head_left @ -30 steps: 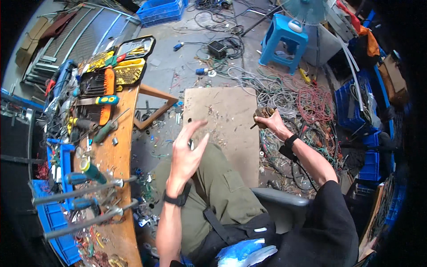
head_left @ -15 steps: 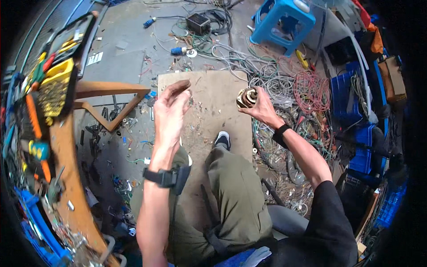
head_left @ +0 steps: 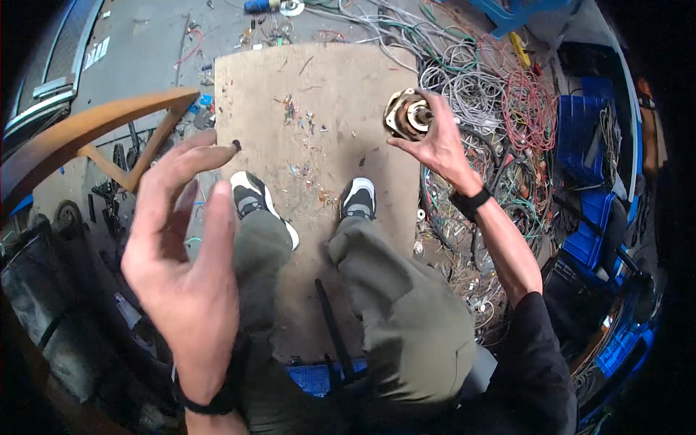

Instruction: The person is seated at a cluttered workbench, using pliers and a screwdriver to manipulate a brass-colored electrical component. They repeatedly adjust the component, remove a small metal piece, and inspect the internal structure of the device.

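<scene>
My right hand (head_left: 444, 148) grips a small electric motor (head_left: 407, 119) with pale and brown rings and a short shaft that points towards my palm. It holds the motor above the right edge of a wooden board (head_left: 384, 69) on the floor. My left hand (head_left: 181, 239) is raised in the near left, much closer to the camera, with fingers curved and the thumb apart. Nothing shows between them. A small dark bit (head_left: 236, 145) appears right at its index fingertip; I cannot tell whether it touches the finger or lies on the board.
My shoes (head_left: 359, 197) rest on the board among scattered scraps. Tangled grey wires (head_left: 464, 80) and red wires (head_left: 529, 109) lie to the right, near blue crates (head_left: 583, 141). An orange-brown wooden frame (head_left: 94, 127) juts in from the left, above a black bag (head_left: 54, 297).
My view has tipped down towards my feet and the board. My left hand has come back nearer to the camera and left. My right hand still holds the motor, now turned somewhat.
</scene>
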A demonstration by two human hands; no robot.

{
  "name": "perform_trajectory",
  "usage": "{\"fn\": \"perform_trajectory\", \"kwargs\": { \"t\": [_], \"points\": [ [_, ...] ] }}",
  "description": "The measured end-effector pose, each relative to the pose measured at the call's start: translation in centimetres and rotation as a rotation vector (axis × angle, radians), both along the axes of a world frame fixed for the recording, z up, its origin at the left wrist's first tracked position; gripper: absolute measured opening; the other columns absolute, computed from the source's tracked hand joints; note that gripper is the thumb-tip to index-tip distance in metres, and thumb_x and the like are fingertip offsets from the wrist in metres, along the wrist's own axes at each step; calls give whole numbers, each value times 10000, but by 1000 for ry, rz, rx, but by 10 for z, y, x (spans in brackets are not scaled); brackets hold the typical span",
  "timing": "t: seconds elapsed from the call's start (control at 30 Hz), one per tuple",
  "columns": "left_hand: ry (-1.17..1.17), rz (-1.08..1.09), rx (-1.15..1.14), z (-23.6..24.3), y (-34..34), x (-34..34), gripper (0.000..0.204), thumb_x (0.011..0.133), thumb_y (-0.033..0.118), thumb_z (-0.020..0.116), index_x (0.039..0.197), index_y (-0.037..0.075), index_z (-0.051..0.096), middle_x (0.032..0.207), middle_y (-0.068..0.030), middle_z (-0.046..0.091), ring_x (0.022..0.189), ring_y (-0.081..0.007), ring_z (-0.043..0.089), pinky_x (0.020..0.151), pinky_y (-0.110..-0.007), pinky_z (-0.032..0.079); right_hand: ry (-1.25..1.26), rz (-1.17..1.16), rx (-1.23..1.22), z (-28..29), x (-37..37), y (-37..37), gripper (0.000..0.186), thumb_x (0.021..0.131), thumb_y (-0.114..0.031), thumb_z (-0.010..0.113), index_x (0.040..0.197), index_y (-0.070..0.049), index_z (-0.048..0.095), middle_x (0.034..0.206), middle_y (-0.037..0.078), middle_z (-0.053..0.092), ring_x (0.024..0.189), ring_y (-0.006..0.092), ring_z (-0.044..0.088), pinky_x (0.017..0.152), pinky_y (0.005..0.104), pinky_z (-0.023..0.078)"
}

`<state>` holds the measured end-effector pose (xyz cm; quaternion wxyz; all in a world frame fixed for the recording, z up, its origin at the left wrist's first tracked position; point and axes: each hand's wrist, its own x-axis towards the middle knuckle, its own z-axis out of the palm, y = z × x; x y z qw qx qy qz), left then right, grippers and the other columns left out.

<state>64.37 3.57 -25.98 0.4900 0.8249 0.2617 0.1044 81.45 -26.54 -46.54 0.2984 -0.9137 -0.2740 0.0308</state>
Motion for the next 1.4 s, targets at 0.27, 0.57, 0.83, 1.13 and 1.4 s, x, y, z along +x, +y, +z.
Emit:
{"fn": "perform_trajectory", "kwargs": {
  "t": [0.27, 0.57, 0.83, 1.13, 1.4],
  "points": [
    [39, -21, 76, -11, 17, -8, 305, 1004, -65, 627, 1307, -81, 663, 1383, -188, 687, 1317, -246, 632, 1172, -365, 444, 77, -93, -113, -123, -30, -18, 997, 700, -304, 991, 1494, -6, 467, 1274, 235, 570, 1195, 424, 581, 1024, 496, 513],
    [86, -29, 103, -7, 29, -18, 308, 987, -99, 624, 1290, -70, 666, 1372, -177, 682, 1312, -249, 629, 1180, -371, 436, 84, -114, -58, -141, -14, -5, 954, 754, -355, 979, 1470, 31, 481, 1305, 250, 625, 1238, 407, 620, 1072, 485, 510],
    [60, -29, 89, -7, 29, -17, 327, 988, -103, 631, 1310, -60, 672, 1350, -161, 695, 1305, -233, 632, 1178, -367, 440, -84, -126, -47, -58, -11, 3, 887, 754, -326, 970, 1442, 22, 531, 1290, 230, 642, 1186, 392, 627, 1050, 485, 506],
    [74, -88, 81, -11, 24, -13, 365, 983, -117, 628, 1342, -53, 654, 1389, -159, 672, 1301, -232, 641, 1159, -364, 465, 15, -16, -137, -141, -26, -16, 950, 854, -415, 895, 1514, 63, 406, 1498, 303, 509, 1412, 473, 496, 1200, 515, 411],
    [89, -216, 161, -10, 27, -17, 405, 952, -143, 625, 1341, -34, 642, 1442, -176, 631, 1317, -252, 633, 1172, -400, 472, -43, -3, -159, -142, -14, -7, 880, 849, -387, 904, 1472, 46, 457, 1339, 272, 531, 1233, 431, 536, 1099, 510, 452]
  ]
}}
